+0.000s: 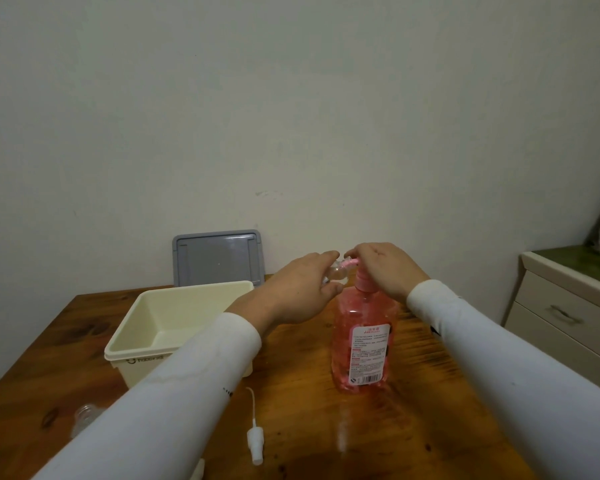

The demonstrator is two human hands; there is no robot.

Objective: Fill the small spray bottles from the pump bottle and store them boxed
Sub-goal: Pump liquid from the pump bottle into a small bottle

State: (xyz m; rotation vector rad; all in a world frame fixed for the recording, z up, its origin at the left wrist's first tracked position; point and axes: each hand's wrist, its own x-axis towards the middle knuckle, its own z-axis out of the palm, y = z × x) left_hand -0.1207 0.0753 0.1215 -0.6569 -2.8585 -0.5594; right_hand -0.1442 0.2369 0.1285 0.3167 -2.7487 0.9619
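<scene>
The pump bottle (361, 341), pink and clear with a white label, stands upright on the wooden table (291, 410), right of the box (174, 327); the right hand (385, 271) lies over its pump head, fingers curled down on the top, the nozzle poking out to the left from under the fingertips; the left hand (298, 292) grips a small clear spray bottle (336, 273) between thumb and fingers and holds it up against that nozzle, so the two hands almost meet above the pump bottle's neck; how full the small bottle is cannot be told.

The box is cream, open, and sits on the table just left of the left forearm; its grey lid (219, 258) stands leaning on the wall behind it; a white spray cap (255, 434) with its thin tube lies on the table nearer the person, between the two sleeves and apart from both hands; another clear bottle (84, 415) shows at the lower left, partly hidden by the left sleeve; a cabinet (568, 306) with drawers stands at the right.
</scene>
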